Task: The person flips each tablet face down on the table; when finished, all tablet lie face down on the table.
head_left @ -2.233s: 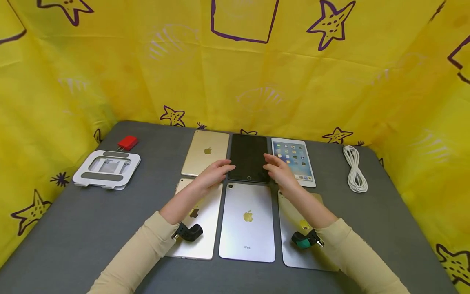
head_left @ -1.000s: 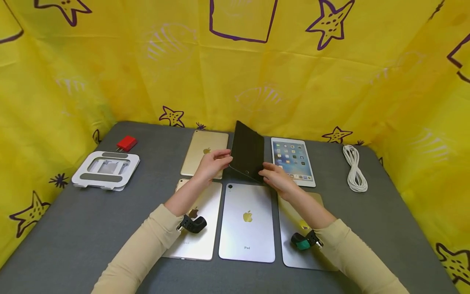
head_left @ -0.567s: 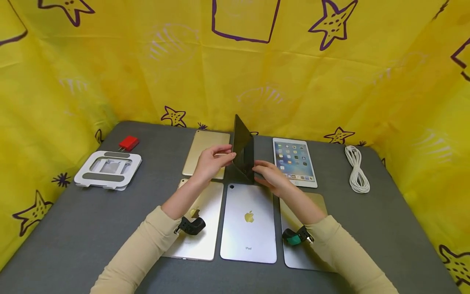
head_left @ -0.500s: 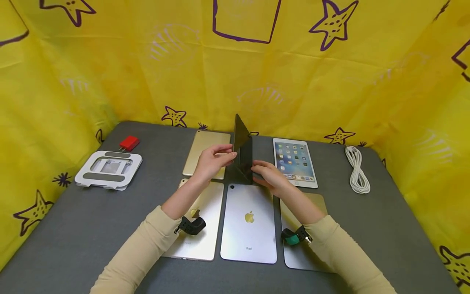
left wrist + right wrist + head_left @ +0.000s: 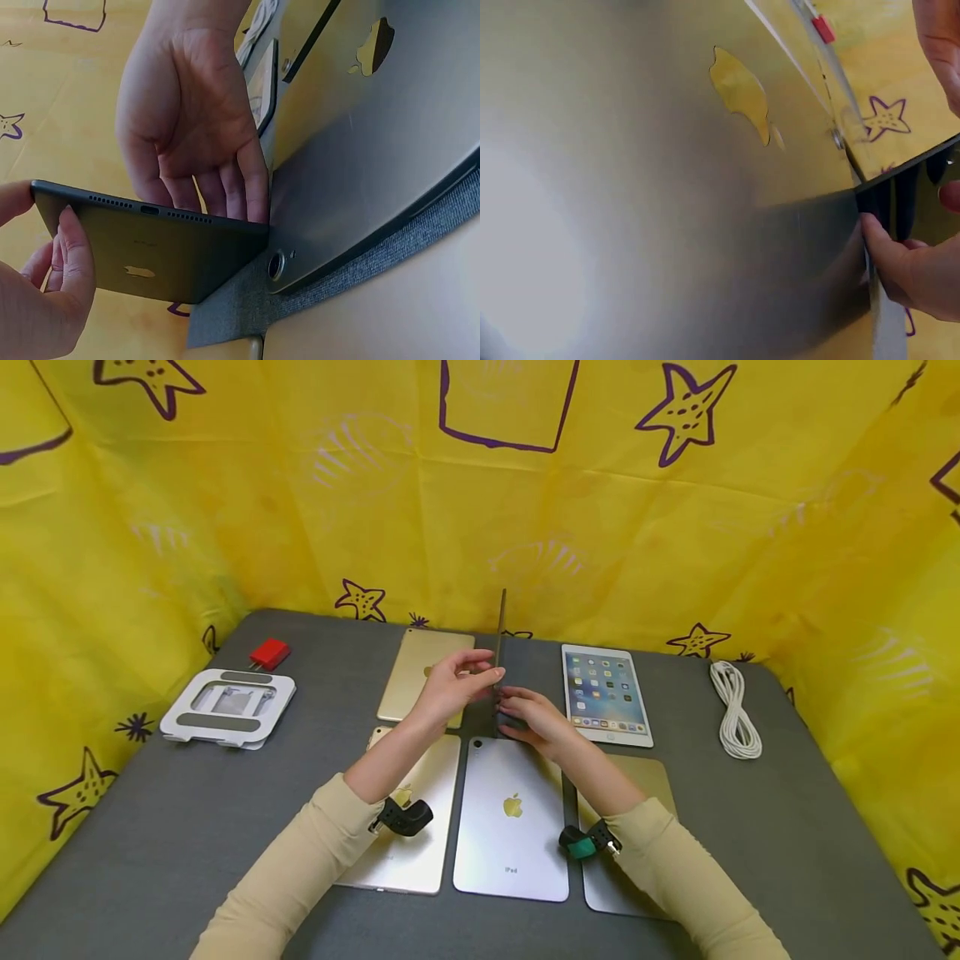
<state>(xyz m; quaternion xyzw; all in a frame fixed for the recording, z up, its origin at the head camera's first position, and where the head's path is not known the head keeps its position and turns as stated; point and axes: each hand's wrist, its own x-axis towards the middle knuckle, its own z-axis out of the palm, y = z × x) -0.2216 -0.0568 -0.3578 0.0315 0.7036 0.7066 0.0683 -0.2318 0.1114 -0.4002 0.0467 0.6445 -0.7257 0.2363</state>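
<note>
A dark grey tablet (image 5: 502,618) stands on its long edge at the back middle of the table, its back turned left. In the left wrist view the tablet (image 5: 180,259) shows speaker holes, a charging port and an apple logo. My left hand (image 5: 453,687) pinches its upper near corner between thumb and fingers. On the screen side, my right hand (image 5: 538,720) touches the tablet low down with its fingers fairly straight (image 5: 217,187). Just in front lies a silver tablet (image 5: 512,852), back up. In the right wrist view the right hand's thumb (image 5: 885,247) is by the lower edge.
Gold tablets lie face down at back left (image 5: 405,672) and front left (image 5: 427,852), another tablet (image 5: 637,768) at front right. A lit white tablet (image 5: 606,693), coiled white cable (image 5: 735,710), white folding stand (image 5: 228,706) and red plug (image 5: 270,652) surround them. Yellow cloth (image 5: 480,510) hangs behind.
The dark tablet lay flat, screen up, between both hands. My left hand has raised its left side, tilting it up onto its right long edge; my right hand has shifted left along with it.
</note>
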